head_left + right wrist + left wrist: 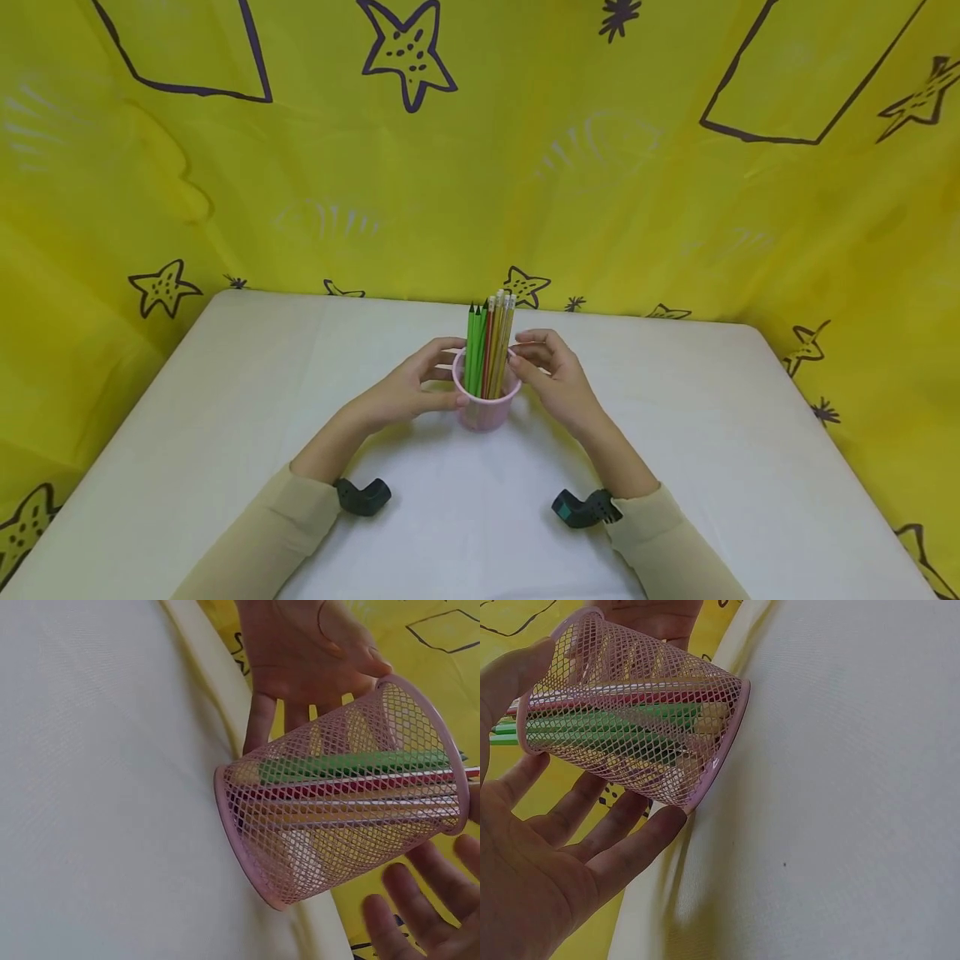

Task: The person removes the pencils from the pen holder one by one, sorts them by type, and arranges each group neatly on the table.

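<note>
A pink mesh pencil cup [486, 413] stands upright on the white table. Green pencils [472, 350] with dark points up, a red pencil [489, 354] and several yellowish pencils [504, 346] with white eraser ends up fill it. My left hand [412, 385] holds the cup from the left, thumb at the near rim and fingers spread round its side. On the other side is my right hand [557, 379], its thumb right at the rim by the pencils. In the right wrist view, its fingers [409, 896] are loosely spread beside the mesh.
A white cloth covers the table [480, 517]. Behind and around it hangs a yellow curtain [480, 192] with dark star drawings. Dark wrist devices sit at the left cuff [363, 497] and the right cuff [585, 508].
</note>
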The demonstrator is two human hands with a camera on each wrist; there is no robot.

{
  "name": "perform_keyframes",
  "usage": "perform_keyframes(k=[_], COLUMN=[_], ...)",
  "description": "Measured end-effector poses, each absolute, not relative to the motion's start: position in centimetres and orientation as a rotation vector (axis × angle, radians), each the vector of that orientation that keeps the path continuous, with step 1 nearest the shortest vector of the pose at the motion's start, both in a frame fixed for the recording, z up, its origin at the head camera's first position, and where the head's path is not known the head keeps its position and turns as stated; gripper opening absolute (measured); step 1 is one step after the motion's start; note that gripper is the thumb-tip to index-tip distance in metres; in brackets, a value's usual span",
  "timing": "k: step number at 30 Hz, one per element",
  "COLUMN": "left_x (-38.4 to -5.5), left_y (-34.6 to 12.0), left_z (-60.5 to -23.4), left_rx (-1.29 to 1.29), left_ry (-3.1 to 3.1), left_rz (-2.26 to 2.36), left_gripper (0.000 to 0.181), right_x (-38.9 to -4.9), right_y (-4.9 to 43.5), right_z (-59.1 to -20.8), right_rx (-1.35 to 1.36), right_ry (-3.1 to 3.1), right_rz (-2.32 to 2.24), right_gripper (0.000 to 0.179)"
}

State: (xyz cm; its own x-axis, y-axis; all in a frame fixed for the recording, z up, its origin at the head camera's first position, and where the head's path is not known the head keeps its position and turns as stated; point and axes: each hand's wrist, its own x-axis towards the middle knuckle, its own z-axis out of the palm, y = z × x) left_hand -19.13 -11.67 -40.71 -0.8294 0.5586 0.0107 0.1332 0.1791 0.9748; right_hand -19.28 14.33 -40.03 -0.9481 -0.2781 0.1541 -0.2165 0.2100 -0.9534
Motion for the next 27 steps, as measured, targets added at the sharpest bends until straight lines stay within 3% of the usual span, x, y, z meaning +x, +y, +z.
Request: perform_keyframes(k=[4, 14, 27], left_x=[-19.2, -19.2, -19.0], left_y=[-11.6, -11.5, -11.5], left_z=[-40.6, -40.5, -40.5], left_rx=[0.668, 0.650, 0.646], left_ry=[2.103, 2.111, 2.099], left_rz=[1.703, 1.691, 1.698], left_gripper=[0.073, 0.074, 0.076], right_x=[-19.3, -19.4, -18.9], right_y=[14.3, 14.4, 15.6], right_z=[-40.0, -39.8, -37.8], right_rx=[-0.574, -0.498, -0.517], right_ry=[2.399, 2.515, 2.264], right_rz=[-1.778, -1.870, -2.106], right_gripper=[0.044, 0.017, 0.019])
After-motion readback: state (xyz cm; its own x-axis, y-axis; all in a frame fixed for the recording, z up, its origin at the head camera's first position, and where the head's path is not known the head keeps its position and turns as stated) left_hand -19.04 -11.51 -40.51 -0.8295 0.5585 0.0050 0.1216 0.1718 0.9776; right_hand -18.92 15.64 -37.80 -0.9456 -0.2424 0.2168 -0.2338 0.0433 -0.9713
